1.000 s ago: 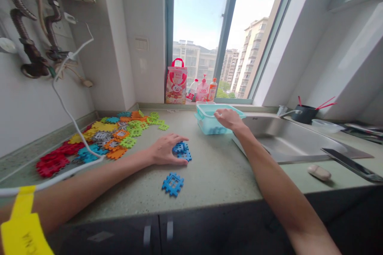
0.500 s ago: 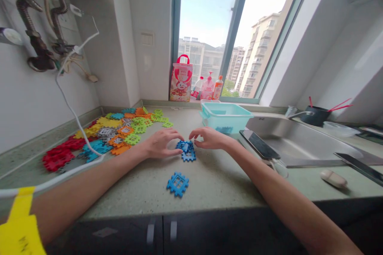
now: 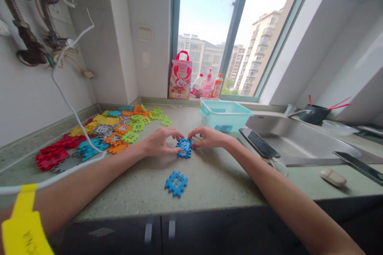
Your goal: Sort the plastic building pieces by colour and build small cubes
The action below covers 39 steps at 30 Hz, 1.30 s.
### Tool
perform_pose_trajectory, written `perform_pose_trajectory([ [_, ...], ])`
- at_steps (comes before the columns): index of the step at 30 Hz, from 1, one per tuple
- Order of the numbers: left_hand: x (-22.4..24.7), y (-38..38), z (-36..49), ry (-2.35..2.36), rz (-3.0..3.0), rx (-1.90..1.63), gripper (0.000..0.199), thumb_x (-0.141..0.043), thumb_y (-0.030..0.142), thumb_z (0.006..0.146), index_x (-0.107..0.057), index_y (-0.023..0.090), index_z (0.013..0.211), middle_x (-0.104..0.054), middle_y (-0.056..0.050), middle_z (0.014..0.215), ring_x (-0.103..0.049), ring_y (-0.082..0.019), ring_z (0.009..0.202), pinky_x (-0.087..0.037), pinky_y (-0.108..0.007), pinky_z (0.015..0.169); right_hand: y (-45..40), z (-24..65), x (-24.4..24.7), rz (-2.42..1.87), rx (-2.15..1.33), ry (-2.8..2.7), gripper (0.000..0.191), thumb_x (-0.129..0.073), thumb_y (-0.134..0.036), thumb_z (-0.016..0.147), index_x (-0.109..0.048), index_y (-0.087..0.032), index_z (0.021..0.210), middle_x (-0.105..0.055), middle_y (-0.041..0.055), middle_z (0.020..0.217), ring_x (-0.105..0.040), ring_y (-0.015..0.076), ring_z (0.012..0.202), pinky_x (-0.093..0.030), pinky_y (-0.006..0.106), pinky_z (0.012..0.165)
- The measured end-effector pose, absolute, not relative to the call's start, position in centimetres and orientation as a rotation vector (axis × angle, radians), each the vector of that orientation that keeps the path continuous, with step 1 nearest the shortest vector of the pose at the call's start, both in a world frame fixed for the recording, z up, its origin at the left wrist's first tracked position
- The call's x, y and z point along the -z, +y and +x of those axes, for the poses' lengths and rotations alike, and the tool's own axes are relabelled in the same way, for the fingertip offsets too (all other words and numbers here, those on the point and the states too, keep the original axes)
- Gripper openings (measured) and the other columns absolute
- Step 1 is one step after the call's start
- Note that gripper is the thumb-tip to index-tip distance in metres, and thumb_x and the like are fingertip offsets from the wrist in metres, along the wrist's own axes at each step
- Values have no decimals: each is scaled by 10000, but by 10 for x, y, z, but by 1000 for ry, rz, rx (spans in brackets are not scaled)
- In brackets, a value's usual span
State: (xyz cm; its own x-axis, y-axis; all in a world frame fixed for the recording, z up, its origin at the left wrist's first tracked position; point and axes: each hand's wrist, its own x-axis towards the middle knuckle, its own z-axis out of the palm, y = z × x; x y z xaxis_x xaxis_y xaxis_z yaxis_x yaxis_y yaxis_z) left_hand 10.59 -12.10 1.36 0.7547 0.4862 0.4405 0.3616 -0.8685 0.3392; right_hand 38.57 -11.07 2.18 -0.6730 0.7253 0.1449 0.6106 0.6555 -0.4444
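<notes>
Stacked blue interlocking plastic tiles point(image 3: 184, 148) with notched edges and window cut-outs sit on the counter between my hands. My left hand point(image 3: 160, 141) grips their left side, its thumb at the near left edge and its fingers curved over the far side. From the right, my right hand point(image 3: 207, 137) pinches the stack's right edge with bent fingers. How many tiles are in the stack I cannot tell. Nearer the counter's front edge lies a single blue tile point(image 3: 170, 185), flat and apart from both hands.
Red, yellow, grey, orange and green tiles point(image 3: 122, 128) lie piled at the left, with a white cable point(image 3: 78, 117) across them. A turquoise basket point(image 3: 227, 108) with blue tiles inside stands behind my right hand. A phone point(image 3: 259, 142) lies beside the steel sink point(image 3: 299, 139).
My hands have closed in on the blue tiles from both sides. The upper piece now lines up more squarely over the lower one. The camera view has shifted slightly.
</notes>
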Motion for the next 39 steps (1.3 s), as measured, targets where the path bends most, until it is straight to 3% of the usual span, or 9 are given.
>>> perform_pose_trajectory([
  [4,-12,-125,109,600,2801,-659,393,-757,441,846,-781,257,1192,-735,-51,1055,-692,-211,956,-519,-315,912,-110,384,-19,-1042,-486,-2544,293,-788,-352,818,-799,-218,1078,-791,39,1083,-706,220,966,-518,318,857],
  [9,-10,-119,105,548,2786,-648,380,-807,437,793,-818,274,1136,-748,-47,1042,-701,-207,953,-526,-300,907,-115,382,-21,-978,-427,-2560,177,-791,-363,840,-797,-205,919,-790,76,1139,-722,255,1048,-521,358,944],
  [14,-14,-119,101,522,2762,-628,390,-829,435,778,-823,284,1138,-773,-41,1108,-721,-212,980,-525,-316,970,-118,375,-18,-813,-364,-2584,419,-745,-207,830,-758,-243,1247,-722,78,1349,-677,272,1226,-486,398,1079],
  [23,-20,-129,102,594,2812,-561,357,-795,428,779,-837,278,1101,-788,-36,983,-722,-202,850,-537,-305,846,-118,371,-17,-836,-311,-2661,325,-712,-203,881,-811,-307,1173,-768,28,1248,-716,242,1101,-507,351,1015],
  [29,-23,-130,101,595,2787,-514,350,-807,450,764,-812,245,1047,-765,-39,984,-702,-200,859,-525,-295,837,-109,387,-17,-1108,-211,-2612,266,-813,-395,866,-812,-243,1084,-729,87,1074,-699,224,917,-521,338,883],
  [33,-23,-128,98,666,2757,-519,375,-833,488,742,-770,235,1012,-725,-39,1047,-684,-209,938,-512,-288,871,-101,402,-17,-1093,-300,-2598,356,-805,-471,860,-765,-214,1103,-730,91,1141,-690,245,1037,-512,349,954],
  [36,-22,-122,95,683,2746,-523,398,-824,495,753,-757,247,1056,-720,-35,1091,-669,-219,1008,-499,-304,935,-98,408,-18,-1120,-470,-2612,396,-793,-423,852,-749,-254,1207,-764,47,1171,-699,249,1073,-504,356,990],
  [39,-19,-117,93,732,2731,-525,366,-804,448,758,-747,236,1051,-737,-21,1013,-673,-205,948,-505,-299,899,-99,406,-21,-1165,-465,-2584,320,-760,-330,849,-778,-256,1160,-788,33,1122,-717,239,1011,-522,343,924],
])
